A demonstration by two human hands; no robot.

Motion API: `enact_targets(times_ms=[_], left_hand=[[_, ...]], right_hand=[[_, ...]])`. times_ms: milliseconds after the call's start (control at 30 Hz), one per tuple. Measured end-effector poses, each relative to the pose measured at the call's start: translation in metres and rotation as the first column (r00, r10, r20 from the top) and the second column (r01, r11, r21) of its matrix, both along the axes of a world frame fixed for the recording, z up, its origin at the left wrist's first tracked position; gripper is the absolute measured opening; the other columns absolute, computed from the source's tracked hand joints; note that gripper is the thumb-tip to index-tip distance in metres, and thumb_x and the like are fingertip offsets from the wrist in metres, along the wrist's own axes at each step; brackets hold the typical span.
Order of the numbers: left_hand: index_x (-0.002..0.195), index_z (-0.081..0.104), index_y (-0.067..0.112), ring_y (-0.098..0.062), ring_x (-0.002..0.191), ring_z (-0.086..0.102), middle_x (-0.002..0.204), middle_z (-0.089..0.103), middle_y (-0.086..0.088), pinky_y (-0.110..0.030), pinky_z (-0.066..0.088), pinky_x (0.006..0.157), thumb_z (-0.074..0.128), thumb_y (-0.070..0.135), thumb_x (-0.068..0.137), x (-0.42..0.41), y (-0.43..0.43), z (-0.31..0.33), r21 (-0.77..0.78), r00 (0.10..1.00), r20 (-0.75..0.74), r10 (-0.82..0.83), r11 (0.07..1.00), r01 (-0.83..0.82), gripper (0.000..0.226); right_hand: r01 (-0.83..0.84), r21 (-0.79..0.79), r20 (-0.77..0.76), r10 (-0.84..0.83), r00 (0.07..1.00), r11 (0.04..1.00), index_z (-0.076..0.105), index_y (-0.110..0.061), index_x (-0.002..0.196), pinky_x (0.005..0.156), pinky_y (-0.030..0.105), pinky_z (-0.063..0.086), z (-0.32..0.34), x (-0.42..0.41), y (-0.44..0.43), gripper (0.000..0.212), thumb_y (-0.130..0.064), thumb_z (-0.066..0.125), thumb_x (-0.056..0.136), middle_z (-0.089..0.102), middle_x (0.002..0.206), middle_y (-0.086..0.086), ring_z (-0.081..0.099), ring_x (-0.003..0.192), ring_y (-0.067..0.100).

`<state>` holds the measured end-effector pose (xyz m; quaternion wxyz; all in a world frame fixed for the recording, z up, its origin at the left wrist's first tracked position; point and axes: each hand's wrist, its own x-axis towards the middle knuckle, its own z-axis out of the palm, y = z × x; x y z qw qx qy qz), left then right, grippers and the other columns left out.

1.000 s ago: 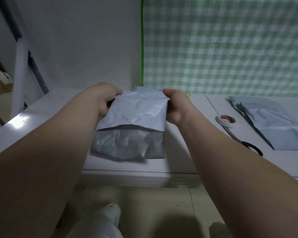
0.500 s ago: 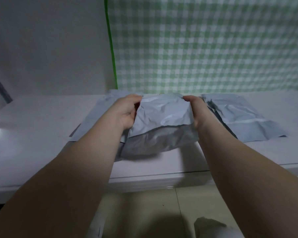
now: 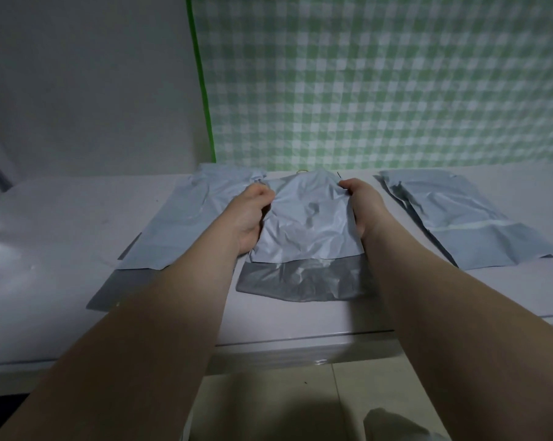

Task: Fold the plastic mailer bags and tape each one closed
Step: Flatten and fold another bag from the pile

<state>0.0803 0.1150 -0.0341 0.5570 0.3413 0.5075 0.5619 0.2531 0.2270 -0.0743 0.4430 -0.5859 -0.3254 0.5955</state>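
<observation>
left pile: flat mailer bags (image 3: 186,224) on the white table (image 3: 46,249), just left of the hands; this pile only came into view as the head turned left.
left hand (image 3: 249,218): fingers curled shut on the left edge of the folded mailer (image 3: 307,230).
folded mailer: centre, half a second ago held tilted, now lower and squarer, dark flap (image 3: 300,281) toward the table's front edge. Likely being laid down to crease; tape not yet on.
right hand (image 3: 361,208): clamped on its right edge.
right pile: more mailers (image 3: 459,227), near, apart.
tape roll, scissors: out of frame now.
writing: none readable.
</observation>
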Motion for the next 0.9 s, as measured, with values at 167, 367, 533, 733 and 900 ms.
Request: enact_targets(times_ms=[167,367,533,733,900], left_hand=[[0.075,0.051,0.011,-0.014,0.056,0.058,0.072,0.057,-0.008,-0.024,0.053,0.054,0.049,0.003,0.096,-0.002,0.001,0.000,-0.082,0.997,-0.071,0.022,0.996,-0.028,0.022],[0.071,0.049,0.017,-0.005,0.054,0.055,0.069,0.054,-0.002,-0.011,0.044,0.046,0.057,0.012,0.094,-0.006,-0.012,-0.003,-0.114,0.981,-0.162,0.107,0.985,-0.126,0.025],[0.071,0.058,0.015,-0.024,0.076,0.058,0.086,0.060,-0.013,-0.032,0.053,0.075,0.060,-0.006,0.085,-0.011,-0.029,-0.005,-0.137,0.921,-0.377,0.093,0.979,-0.154,0.026],[0.094,0.070,0.005,-0.026,0.091,0.060,0.093,0.062,-0.012,-0.037,0.053,0.088,0.061,-0.008,0.083,-0.014,-0.053,-0.001,-0.200,0.785,-0.618,-0.050,0.975,-0.095,0.020],[0.077,0.060,0.009,-0.011,0.038,0.052,0.066,0.052,-0.008,-0.015,0.042,0.037,0.060,-0.009,0.084,-0.017,-0.083,0.007,-0.274,0.738,-0.641,-0.212,0.961,0.038,0.020]], right_hand=[[-0.055,0.015,0.128,0.053,0.990,0.998,0.062,-0.007,0.100,0.084,0.043,0.054,0.031,-0.011,-0.042,0.047,-0.029,0.063,0.059,0.051,0.126,0.011,0.063,0.098,0.032],[-0.157,0.110,0.654,0.048,0.755,0.982,0.059,-0.005,0.113,0.081,0.030,0.046,0.052,-0.007,-0.074,0.031,-0.014,0.054,0.084,0.061,0.101,0.013,0.060,0.098,0.029],[-0.311,0.127,0.844,0.062,0.533,0.942,0.048,-0.014,0.117,0.079,0.036,0.049,0.051,0.001,-0.106,0.032,-0.009,0.046,0.086,0.053,0.095,0.010,0.055,0.100,0.031],[-0.430,0.061,0.952,0.077,0.297,0.901,0.063,-0.009,0.114,0.088,0.031,0.045,0.041,0.008,-0.131,0.033,-0.004,0.044,0.088,0.059,0.119,0.013,0.052,0.114,0.031],[-0.459,0.084,0.987,-0.010,0.162,0.884,0.065,-0.009,0.109,0.088,0.030,0.048,0.034,0.014,-0.145,0.033,0.001,0.045,0.085,0.060,0.121,0.012,0.055,0.109,0.031]])
